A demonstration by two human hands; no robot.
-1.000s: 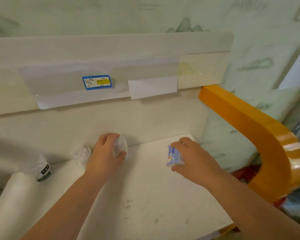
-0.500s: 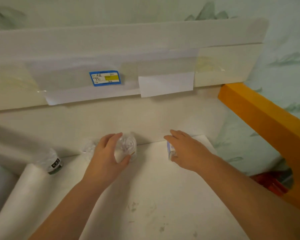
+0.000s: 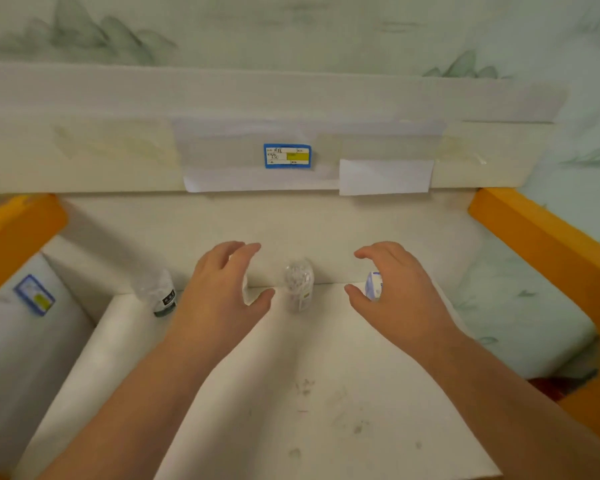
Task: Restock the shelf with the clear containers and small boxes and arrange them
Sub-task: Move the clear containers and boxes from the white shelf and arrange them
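On the white shelf [image 3: 291, 410], a clear container [image 3: 299, 284] with white contents stands upright against the back wall, free between my hands. My left hand [image 3: 222, 296] hovers just left of it with relaxed, spread fingers, holding nothing; a sliver of another clear container [image 3: 245, 284] shows behind its fingers. A third clear container [image 3: 160, 292] with a dark label stands further left. My right hand [image 3: 399, 296] is arched open over a small white-and-blue box [image 3: 374, 285], which stands on the shelf between thumb and palm, mostly hidden.
An upper shelf edge carries a blue-and-yellow price label [image 3: 287, 156] and taped white paper [image 3: 385, 176]. Orange brackets flank the shelf at left [image 3: 14, 233] and right [image 3: 541, 251]. Another labelled shelf [image 3: 34, 294] lies at lower left.
My left hand has let go of the clear container and shifted left. My right hand has opened off the small box. The view has swung to centre on the shelf.
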